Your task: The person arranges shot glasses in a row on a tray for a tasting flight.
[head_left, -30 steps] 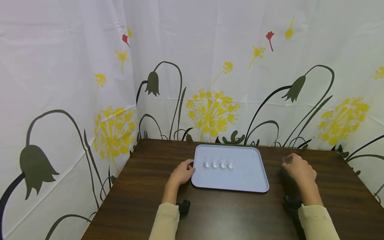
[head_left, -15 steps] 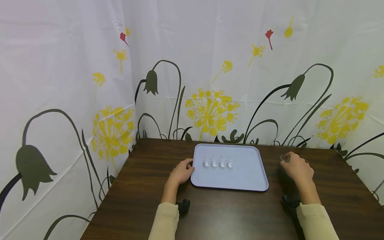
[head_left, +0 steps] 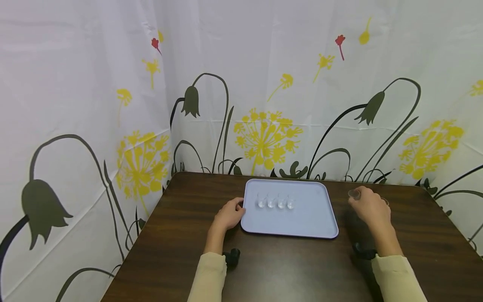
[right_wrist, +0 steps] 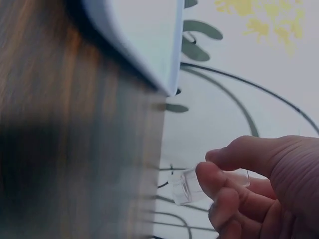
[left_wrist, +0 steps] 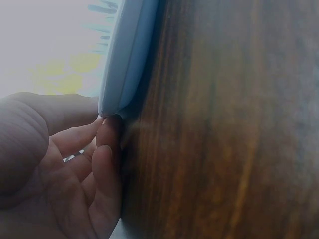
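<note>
In the head view, a pale blue tray (head_left: 309, 218) lies on the table with several small clear shot glasses (head_left: 281, 202) in a row on it. My left hand (head_left: 228, 214) holds the tray's left edge; the left wrist view has the thumb (left_wrist: 70, 110) over the rim and fingertips at its outer side. Right of the tray, my right hand (head_left: 371, 208) pinches another clear shot glass (right_wrist: 187, 186) between thumb and fingers. That glass is upright above the table, partly hidden by the fingers. A faint curved edge (head_left: 385, 201) shows beside the outer fingers.
The dark wooden table (head_left: 294, 268) extends around the tray. A white curtain (head_left: 241, 50) with printed flowers hangs right behind its far edge and along the left side. Black wrist straps (head_left: 232, 256) sit under both forearms.
My right hand has moved left, nearer the tray, and slightly farther back with the shot glass. The left hand stays at the tray's edge, and the row of glasses has not moved.
</note>
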The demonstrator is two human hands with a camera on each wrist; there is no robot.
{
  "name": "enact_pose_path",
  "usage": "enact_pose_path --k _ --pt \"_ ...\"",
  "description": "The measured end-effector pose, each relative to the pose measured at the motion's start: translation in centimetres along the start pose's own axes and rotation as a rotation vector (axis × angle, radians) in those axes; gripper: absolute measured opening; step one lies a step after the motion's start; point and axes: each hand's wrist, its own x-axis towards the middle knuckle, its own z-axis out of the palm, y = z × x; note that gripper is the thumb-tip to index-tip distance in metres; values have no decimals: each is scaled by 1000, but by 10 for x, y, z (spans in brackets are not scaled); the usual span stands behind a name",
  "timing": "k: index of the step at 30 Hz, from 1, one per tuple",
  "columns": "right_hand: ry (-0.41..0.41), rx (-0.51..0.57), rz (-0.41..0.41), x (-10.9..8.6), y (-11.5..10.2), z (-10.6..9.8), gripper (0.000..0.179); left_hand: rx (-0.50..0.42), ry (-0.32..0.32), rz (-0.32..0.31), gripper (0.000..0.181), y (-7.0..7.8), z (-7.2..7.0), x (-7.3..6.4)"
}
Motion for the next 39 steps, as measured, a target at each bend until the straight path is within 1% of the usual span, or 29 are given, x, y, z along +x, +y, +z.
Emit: enact_pose_path --k 2,3,5,8,11,15,19,22,26,30,32,36,37,38,39 --pt "-7 18 -38 0 -5 1 48 2 5 -3 53 -2 0 2" --pt "-15 31 -54 0 -7 1 49 4 7 -16 53 -3 1 3" --pt "-33 54 -81 -1 -12 3 48 7 5 -24 53 -7 2 6" --pt "-44 72 -102 -4 -21 5 47 11 9 -29 53 -13 5 11" --pt "-42 73 -120 -6 -29 8 45 10 14 -31 53 -15 6 12" --pt "-43 67 -123 -9 -39 11 47 0 17 -22 52 -7 1 5" --pt "-40 55 -113 -11 -48 13 49 -4 18 8 51 3 -4 -4" --pt "-32 38 -122 -13 -52 15 48 11 17 29 51 6 -4 -5" --pt "-30 8 -133 -15 -59 19 49 35 10 30 52 5 -2 -3" --pt "-31 -19 -139 -16 -68 26 49 32 8 0 51 16 -6 -12" --pt "-30 -25 -144 -16 -72 29 47 34 17 7 51 18 -7 -15" --pt "-30 -24 -165 -16 -81 35 45 34 26 -5 49 29 -13 -25" --pt "-29 -23 -170 -16 -82 36 44 37 29 -10 50 28 -12 -24" --pt "-28 -23 -177 -16 -84 37 44 35 26 -15 49 31 -14 -27" --pt "-28 -22 -181 -16 -86 38 44 29 23 -26 49 37 -17 -33"
